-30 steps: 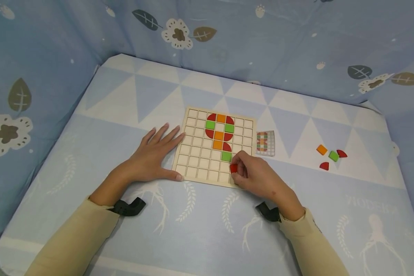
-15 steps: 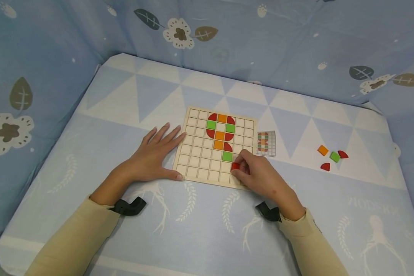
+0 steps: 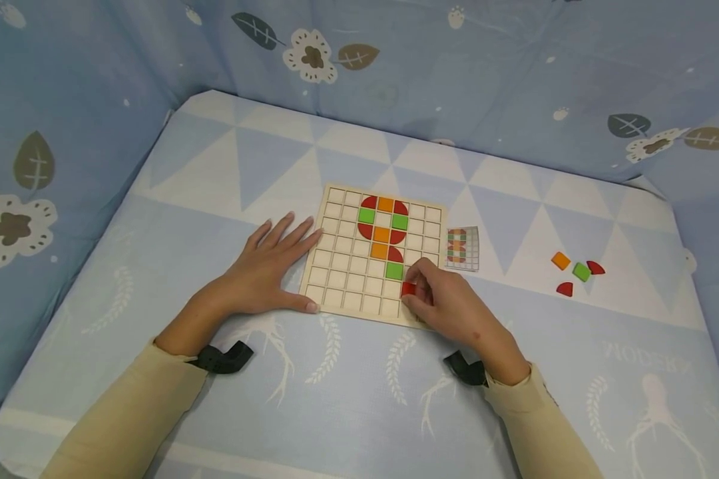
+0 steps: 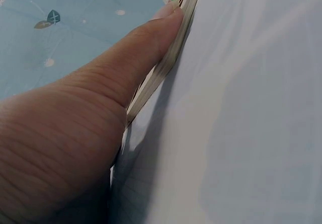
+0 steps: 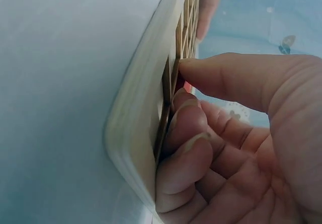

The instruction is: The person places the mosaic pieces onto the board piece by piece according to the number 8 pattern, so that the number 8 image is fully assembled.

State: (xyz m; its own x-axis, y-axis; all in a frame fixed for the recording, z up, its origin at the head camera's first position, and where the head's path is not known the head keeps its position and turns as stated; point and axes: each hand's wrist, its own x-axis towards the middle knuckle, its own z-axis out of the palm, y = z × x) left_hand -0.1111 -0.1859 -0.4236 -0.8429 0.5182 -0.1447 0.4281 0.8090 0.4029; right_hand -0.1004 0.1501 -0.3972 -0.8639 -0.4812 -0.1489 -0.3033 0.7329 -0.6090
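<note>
A wooden grid board (image 3: pixel 341 266) lies on the blue cloth with red, orange and green pieces set in its upper middle cells. My right hand (image 3: pixel 440 299) pinches a red piece (image 3: pixel 407 289) at a cell just below a green piece (image 3: pixel 393 271), near the board's lower right. In the right wrist view the thumb and curled fingers (image 5: pixel 188 128) press at the board's edge (image 5: pixel 138 118). My left hand (image 3: pixel 263 266) lies flat with straight fingers against the board's left side, its thumb (image 4: pixel 151 48) along the front edge (image 4: pixel 166 63).
A small pattern card (image 3: pixel 462 248) lies right of the board. Loose pieces lie farther right: an orange square (image 3: pixel 560 260), a green square (image 3: pixel 580 271) and two red pieces (image 3: pixel 565 289). Padded blue walls with leaf prints (image 3: pixel 311 56) close in the surface.
The right hand has brought the red piece slightly up and right, lower onto the board beneath the green piece. The left hand has stayed put.
</note>
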